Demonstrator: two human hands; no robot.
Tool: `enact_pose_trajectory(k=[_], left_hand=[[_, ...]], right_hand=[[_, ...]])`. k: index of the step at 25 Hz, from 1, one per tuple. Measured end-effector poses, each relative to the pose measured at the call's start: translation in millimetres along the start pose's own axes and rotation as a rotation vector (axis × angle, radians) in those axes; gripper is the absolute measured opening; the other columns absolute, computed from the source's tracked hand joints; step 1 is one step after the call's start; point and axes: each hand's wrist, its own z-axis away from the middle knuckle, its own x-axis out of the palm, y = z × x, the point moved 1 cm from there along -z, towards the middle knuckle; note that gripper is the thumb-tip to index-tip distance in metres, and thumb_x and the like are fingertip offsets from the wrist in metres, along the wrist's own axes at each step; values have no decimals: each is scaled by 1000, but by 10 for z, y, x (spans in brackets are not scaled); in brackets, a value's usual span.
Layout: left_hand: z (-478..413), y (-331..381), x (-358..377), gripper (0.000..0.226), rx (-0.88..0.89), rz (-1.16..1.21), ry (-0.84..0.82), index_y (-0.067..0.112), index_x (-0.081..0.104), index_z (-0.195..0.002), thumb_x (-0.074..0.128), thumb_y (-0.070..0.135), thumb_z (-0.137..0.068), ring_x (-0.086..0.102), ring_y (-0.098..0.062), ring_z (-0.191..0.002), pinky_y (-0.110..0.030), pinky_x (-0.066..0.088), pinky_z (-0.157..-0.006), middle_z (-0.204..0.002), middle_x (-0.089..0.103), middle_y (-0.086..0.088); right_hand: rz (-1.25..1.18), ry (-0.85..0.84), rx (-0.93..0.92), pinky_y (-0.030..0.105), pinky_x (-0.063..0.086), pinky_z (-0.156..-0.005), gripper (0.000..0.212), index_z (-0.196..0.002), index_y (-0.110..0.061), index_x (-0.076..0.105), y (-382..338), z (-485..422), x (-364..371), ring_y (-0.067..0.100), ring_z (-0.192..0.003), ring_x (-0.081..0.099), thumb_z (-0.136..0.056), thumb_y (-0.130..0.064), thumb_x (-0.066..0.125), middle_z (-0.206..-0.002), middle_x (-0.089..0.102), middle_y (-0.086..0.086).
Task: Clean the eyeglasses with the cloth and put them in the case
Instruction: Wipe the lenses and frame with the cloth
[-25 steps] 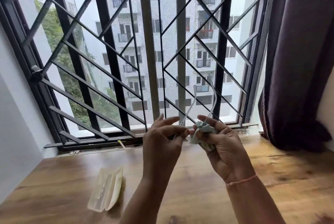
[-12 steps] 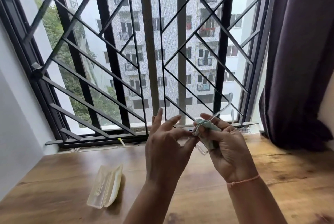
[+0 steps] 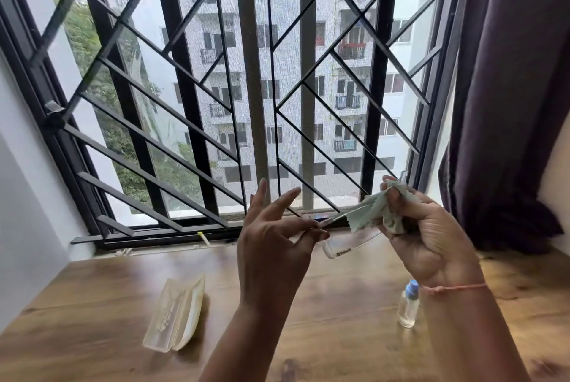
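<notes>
I have the glasses [image 3: 345, 243] held up in front of me, well above the table [image 3: 308, 320]. My left hand [image 3: 274, 246] pinches one end of the clear frame between thumb and a fingertip, the other fingers spread loose. My right hand [image 3: 431, 233] is closed around the pale green cloth [image 3: 374, 212], which is bunched over the right part of the frame; I cannot tell exactly how much of a lens is under it (the frame is transparent and hard to trace). This reads to me as the wiping step, not yet finished. The case [image 3: 175, 313] lies open on the table to the near left, nothing visible in it, well apart from both hands. A small spray bottle [image 3: 407, 304] stands upright on the near right. Next I judge I need to rub the cloth across each lens while the left pinch keeps the frame steady, then fold the arms before heading left to the case
</notes>
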Motion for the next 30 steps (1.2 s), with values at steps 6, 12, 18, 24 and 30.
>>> enact_pose_trajectory(k=[6, 12, 18, 24, 30], left_hand=[[-20, -50, -41, 7, 37, -4, 69, 26, 75, -68, 70, 23, -64, 39, -22, -130, -3, 22, -102, -108, 68, 5], [-39, -39, -70, 13, 125, -45, 108, 23, 74, -68, 63, 27, -72, 41, -21, -129, -7, 26, -102, -106, 68, 7], [-51, 53, -57, 17, 226, -55, 146, 21, 75, -71, 59, 23, -76, 40, -23, -131, -26, 41, -98, -109, 68, 3], [-97, 13, -155, 12, 275, -137, 216, 17, 76, -71, 65, 16, -76, 42, -25, -129, -43, 45, -95, -108, 68, 3], [-139, -2, -205, 5, 240, -101, 276, 15, 75, -71, 71, 13, -71, 43, -23, -127, -41, 42, -99, -108, 64, 10]], right_hand=[[-14, 63, -43, 21, 53, -46, 27, -70, -5, 70, -100, -25, -107, 9, -50, 64, -46, -9, 82, -67, 66, 6], [227, 282, -827, 26, 52, -68, 24, -85, -12, 69, -37, 95, -24, 15, -72, 64, -66, 3, 73, -77, 70, 3], [1086, -204, -1282, 35, 51, -76, 14, -84, -10, 73, 441, 285, 231, 14, -85, 66, -75, -1, 72, -82, 73, -5], [1389, -235, -1377, 50, 38, -83, 19, -92, -21, 74, 452, 152, 117, 16, -90, 56, -76, -10, 71, -91, 71, -10], [1382, -192, -1366, 54, 38, -77, 25, -95, -23, 72, 257, 48, -32, 17, -89, 48, -77, -6, 68, -89, 68, -14]])
